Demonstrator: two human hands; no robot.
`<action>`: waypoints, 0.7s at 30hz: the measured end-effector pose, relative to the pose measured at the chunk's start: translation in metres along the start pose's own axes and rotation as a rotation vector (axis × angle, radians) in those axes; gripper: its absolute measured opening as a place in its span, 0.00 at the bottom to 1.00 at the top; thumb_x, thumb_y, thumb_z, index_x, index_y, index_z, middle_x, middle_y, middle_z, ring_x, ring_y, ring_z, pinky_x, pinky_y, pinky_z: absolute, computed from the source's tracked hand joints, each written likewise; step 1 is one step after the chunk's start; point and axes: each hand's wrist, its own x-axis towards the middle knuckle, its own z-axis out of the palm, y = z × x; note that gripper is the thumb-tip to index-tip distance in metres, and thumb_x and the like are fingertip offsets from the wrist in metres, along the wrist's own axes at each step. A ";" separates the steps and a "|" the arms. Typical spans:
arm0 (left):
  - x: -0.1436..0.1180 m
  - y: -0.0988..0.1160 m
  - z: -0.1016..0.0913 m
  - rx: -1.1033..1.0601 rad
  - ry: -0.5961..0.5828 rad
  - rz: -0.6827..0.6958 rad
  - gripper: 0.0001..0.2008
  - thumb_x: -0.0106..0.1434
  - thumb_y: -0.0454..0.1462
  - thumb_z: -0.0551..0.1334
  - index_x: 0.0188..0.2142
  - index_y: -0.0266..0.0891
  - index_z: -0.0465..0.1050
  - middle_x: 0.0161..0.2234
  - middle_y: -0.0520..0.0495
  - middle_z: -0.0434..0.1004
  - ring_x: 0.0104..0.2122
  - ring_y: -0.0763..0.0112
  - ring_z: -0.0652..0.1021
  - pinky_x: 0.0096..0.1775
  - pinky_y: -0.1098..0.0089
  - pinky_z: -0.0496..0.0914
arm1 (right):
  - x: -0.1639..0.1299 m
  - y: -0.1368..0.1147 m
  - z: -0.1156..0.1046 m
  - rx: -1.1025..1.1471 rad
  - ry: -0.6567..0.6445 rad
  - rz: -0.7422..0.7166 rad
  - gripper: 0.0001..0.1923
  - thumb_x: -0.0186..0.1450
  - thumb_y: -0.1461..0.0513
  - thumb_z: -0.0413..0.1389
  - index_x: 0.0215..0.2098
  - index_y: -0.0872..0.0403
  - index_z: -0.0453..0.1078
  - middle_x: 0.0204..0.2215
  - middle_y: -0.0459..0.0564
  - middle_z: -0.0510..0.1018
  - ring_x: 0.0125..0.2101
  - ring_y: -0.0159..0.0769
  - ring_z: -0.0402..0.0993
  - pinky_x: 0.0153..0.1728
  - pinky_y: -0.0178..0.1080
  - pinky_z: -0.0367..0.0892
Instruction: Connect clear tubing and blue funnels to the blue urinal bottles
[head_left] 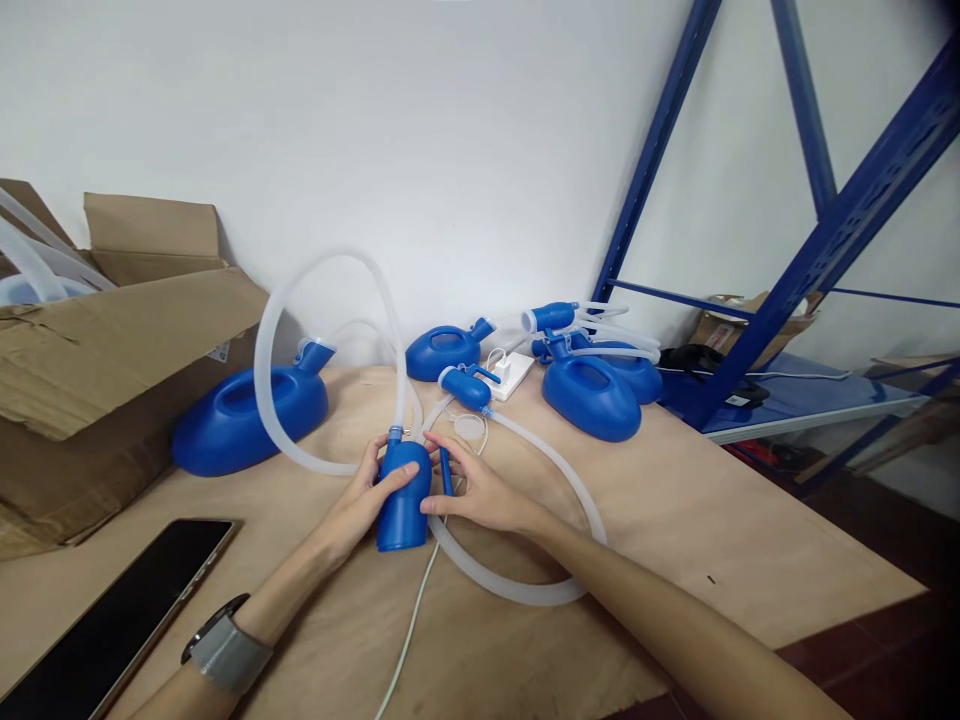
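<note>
My left hand (369,500) is closed around the left side of a blue plastic urinal cup (403,505), its thumb across the front. The cup stands with its wide opening down, and a clear hose (268,340) loops up and left from its narrow end. My right hand (484,488) holds the cup's right side, thumb and fingers curved round the slim blue handle (447,470). Just beyond lies a second blue urinal cup (466,388), whose clear hose (517,590) curves round below my right forearm. A blue urinal bottle (251,418) lies to the left.
More blue urinal bottles (592,398) with coiled hoses sit at the back right. A white power strip (514,376) with a plugged-in charger trails a cable (411,632). An open cardboard box (135,350) and a phone (112,625) are at left; blue shelving (750,350) stands right.
</note>
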 end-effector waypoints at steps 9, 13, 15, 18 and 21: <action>-0.002 -0.001 0.012 0.094 0.123 0.041 0.32 0.64 0.59 0.63 0.61 0.52 0.59 0.50 0.46 0.82 0.48 0.58 0.83 0.54 0.59 0.73 | -0.001 -0.018 0.005 0.408 0.139 0.261 0.73 0.45 0.53 0.79 0.75 0.41 0.38 0.66 0.56 0.60 0.67 0.48 0.61 0.66 0.51 0.59; 0.002 0.005 0.008 0.021 0.157 0.068 0.27 0.63 0.57 0.64 0.55 0.48 0.66 0.49 0.46 0.81 0.49 0.57 0.80 0.46 0.63 0.75 | -0.001 -0.021 -0.003 0.487 0.119 0.272 0.59 0.46 0.56 0.78 0.69 0.44 0.56 0.64 0.55 0.66 0.66 0.47 0.63 0.64 0.48 0.63; 0.003 0.013 0.005 -0.073 0.160 0.076 0.26 0.63 0.55 0.64 0.53 0.45 0.70 0.48 0.44 0.81 0.50 0.56 0.79 0.41 0.66 0.75 | -0.001 -0.020 -0.007 0.575 0.042 0.255 0.48 0.48 0.56 0.76 0.64 0.45 0.63 0.60 0.53 0.71 0.60 0.47 0.70 0.59 0.46 0.68; 0.000 0.024 -0.001 -0.216 0.046 0.030 0.30 0.60 0.53 0.67 0.58 0.43 0.72 0.47 0.42 0.82 0.49 0.56 0.79 0.40 0.65 0.75 | -0.003 -0.022 -0.009 0.733 -0.141 0.264 0.36 0.54 0.51 0.70 0.58 0.48 0.69 0.54 0.54 0.77 0.49 0.45 0.78 0.50 0.44 0.72; -0.004 0.025 -0.005 -0.258 -0.099 0.021 0.31 0.59 0.54 0.70 0.59 0.46 0.74 0.50 0.41 0.81 0.49 0.54 0.79 0.41 0.62 0.76 | -0.006 -0.028 -0.009 0.838 -0.305 0.291 0.31 0.60 0.45 0.63 0.56 0.51 0.71 0.48 0.54 0.81 0.40 0.43 0.82 0.45 0.42 0.73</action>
